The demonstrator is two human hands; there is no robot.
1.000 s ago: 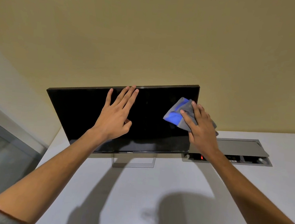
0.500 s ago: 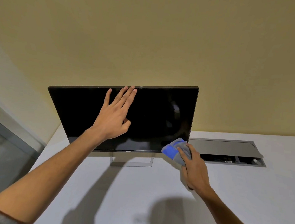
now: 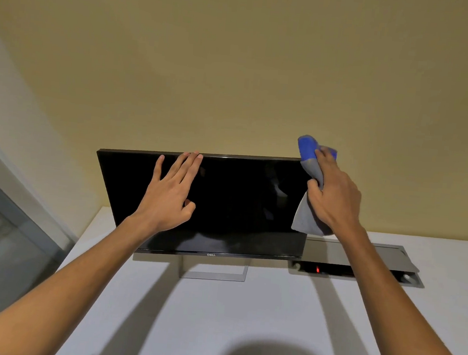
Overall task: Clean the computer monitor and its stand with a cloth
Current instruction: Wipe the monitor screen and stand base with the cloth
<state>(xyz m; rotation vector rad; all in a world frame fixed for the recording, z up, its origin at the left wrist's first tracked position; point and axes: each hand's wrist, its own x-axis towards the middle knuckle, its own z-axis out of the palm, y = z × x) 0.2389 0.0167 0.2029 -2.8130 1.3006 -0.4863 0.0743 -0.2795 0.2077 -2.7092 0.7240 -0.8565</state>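
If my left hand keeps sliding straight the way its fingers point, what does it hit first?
The left hand lies flat on the monitor, fingertips at its top edge. Past that edge nothing shows but the yellow wall behind; how far back the wall stands is unclear.

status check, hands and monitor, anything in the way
Left hand flat on monitor. Right hand grips cloth at its top right corner. Nothing in the way.
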